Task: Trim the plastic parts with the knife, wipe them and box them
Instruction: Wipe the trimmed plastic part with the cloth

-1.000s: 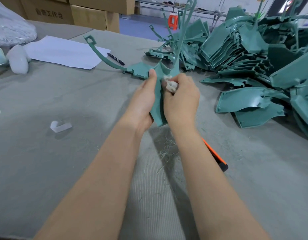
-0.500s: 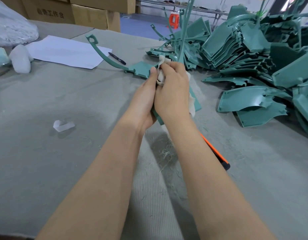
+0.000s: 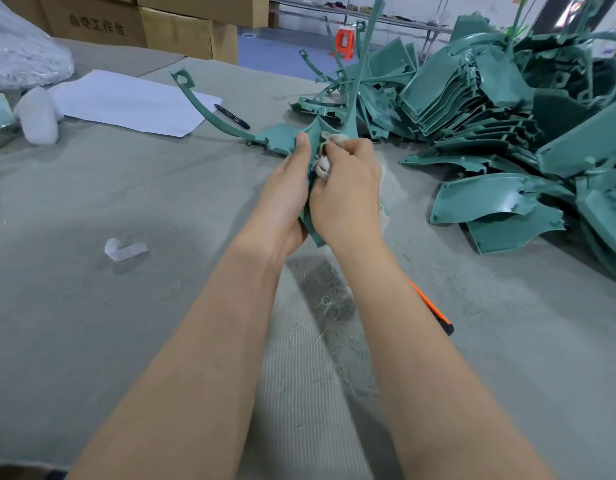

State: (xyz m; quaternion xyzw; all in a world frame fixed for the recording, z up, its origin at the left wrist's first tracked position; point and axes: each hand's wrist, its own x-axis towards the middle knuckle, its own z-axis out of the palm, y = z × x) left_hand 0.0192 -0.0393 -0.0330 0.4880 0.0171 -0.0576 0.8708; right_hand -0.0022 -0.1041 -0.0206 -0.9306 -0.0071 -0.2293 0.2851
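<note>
Plastic part (image 3: 277,138) in left hand (image 3: 285,199) fingers — right hand (image 3: 348,192), cloth (image 3: 323,166) against it

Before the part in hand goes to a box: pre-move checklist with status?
1. Part secured: the left hand grips the green part. Ok.
2. Cloth on part: the right hand holds the cloth against it. Ok.
3. Knife out of hand: the knife lies on the table beside the right arm. Ok.
4. Blade retracted: the arm hides its front end. Cannot tell.
5. Part wiped clean: the hands cover most of the surface. Cannot tell.
6. Open box ready: none in view, only cardboard cartons beyond the table. Not ok.
</note>
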